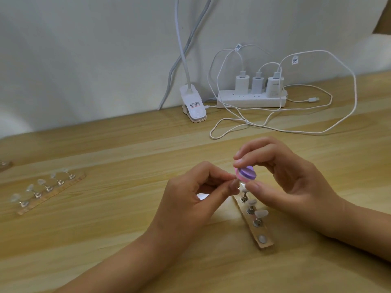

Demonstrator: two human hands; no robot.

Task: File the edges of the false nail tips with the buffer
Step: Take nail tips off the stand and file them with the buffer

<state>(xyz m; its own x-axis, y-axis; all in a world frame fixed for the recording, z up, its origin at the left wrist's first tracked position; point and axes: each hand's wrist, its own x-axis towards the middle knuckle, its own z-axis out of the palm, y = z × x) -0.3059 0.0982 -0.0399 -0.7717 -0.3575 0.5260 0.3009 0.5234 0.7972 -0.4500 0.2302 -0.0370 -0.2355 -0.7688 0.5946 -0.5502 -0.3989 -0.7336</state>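
Over near strip (267, 246): filing underway, prob. early-to-mid task.
Your R hand (292, 182) pinches the buffer (246, 175) btwn thumb & forefinger, set on the held tip (240, 183) that your L hand (190, 197) pinches; it's mostly hidden. Three more tips (261, 213) show on this strip, one magnet (262, 238) bare. 2nd strip (33, 207) w/ five tips lies well apart at left; can't tell which edges are done.

Buffer (309, 175) up off the desk (127, 229), a small block layered purple, white and pink, tilted in the right hand (292, 182). At its lower edge the left hand (190, 199) pinches one tip (240, 184), mostly hidden. Just below, three clear tips (261, 213) stand on pegs (257, 222) along a wooden strip (265, 246). Far left, five more tips (40, 182) stand on a second strip (53, 197).
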